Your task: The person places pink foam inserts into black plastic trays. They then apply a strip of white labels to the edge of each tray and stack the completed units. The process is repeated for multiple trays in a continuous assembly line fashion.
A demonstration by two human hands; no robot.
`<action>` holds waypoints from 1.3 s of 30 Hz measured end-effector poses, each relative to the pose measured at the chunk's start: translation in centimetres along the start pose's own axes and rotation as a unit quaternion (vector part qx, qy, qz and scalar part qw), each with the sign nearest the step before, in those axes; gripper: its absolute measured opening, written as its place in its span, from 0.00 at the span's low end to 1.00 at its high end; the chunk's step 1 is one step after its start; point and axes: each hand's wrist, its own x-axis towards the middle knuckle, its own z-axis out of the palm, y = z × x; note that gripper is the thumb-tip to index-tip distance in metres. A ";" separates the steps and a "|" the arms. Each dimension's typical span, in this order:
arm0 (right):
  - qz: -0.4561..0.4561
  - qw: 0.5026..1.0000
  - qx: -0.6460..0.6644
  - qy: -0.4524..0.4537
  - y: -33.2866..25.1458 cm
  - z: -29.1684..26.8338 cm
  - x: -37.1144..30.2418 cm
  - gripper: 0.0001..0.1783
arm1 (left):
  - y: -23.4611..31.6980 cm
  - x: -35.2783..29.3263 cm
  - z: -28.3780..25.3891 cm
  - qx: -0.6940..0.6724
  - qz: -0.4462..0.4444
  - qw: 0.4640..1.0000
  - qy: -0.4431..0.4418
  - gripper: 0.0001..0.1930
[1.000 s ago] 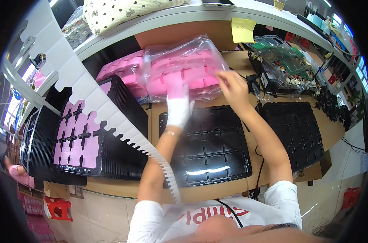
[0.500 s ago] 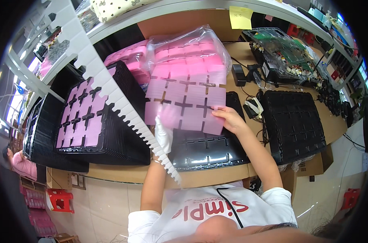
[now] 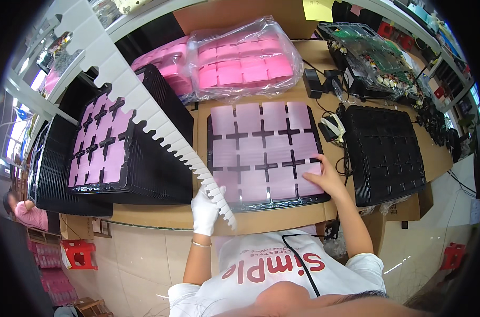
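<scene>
A thin pink foam sheet [image 3: 276, 141] with cross-shaped cutouts lies flat over a black plastic tray [image 3: 282, 205] in front of me. My right hand [image 3: 327, 178], bare, rests at the sheet's right edge with thumb and forefinger spread on it. Beside the near left corner of the tray is my left hand [image 3: 204, 210] in a white glove; its visible fingers are apart, and the rest hide behind a white toothed strip [image 3: 160, 129]. This strip slants across the view from upper left to the middle.
Tall stacks of black trays stand at left, the nearer topped by a pink sheet [image 3: 103, 140]. Behind lies a clear bag of pink foam pieces [image 3: 245, 66]. More black trays [image 3: 385, 153] sit at right, near cables and a pile of green circuit boards [image 3: 372, 55].
The pink sheet has come down from above the tray and now lies flat on it. My right hand moved lower and right with it, and my gloved left hand drew back toward me.
</scene>
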 end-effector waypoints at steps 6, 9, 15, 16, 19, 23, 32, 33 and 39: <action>-0.001 0.986 -0.135 0.100 -0.9 0.6 -2.0 0.38 | -1.7 -1.2 -0.3 0.063 0.043 0.997 0.023 0.25; -0.009 0.981 -0.143 0.127 -0.5 0.4 -1.3 0.37 | -0.7 -1.4 0.0 0.199 0.107 0.973 0.043 0.28; -0.030 0.968 -0.224 0.113 -1.3 0.7 -1.5 0.34 | -0.4 -1.7 -0.5 0.303 0.164 0.938 0.037 0.30; -0.017 0.965 -0.238 0.106 -2.2 0.6 -1.9 0.32 | 0.0 -1.8 -0.7 0.329 0.168 0.929 0.033 0.30; -0.118 0.894 -0.392 0.180 -3.3 0.7 -1.3 0.24 | 0.7 -0.6 -0.8 0.281 0.152 0.943 0.098 0.29; -0.295 0.826 -0.441 0.191 -5.1 1.6 4.4 0.15 | 5.0 6.2 1.2 0.289 0.352 0.884 0.105 0.18; -0.116 0.703 -0.692 0.116 -1.8 3.0 11.8 0.26 | 4.3 14.8 5.2 0.587 0.294 0.754 0.031 0.29; -0.137 0.734 -0.655 0.116 -0.8 2.8 12.8 0.27 | 5.2 14.9 5.5 0.574 0.293 0.764 0.025 0.28; -0.251 0.741 -0.598 0.172 0.1 1.4 13.4 0.22 | 4.0 16.4 5.5 0.505 0.371 0.777 0.063 0.27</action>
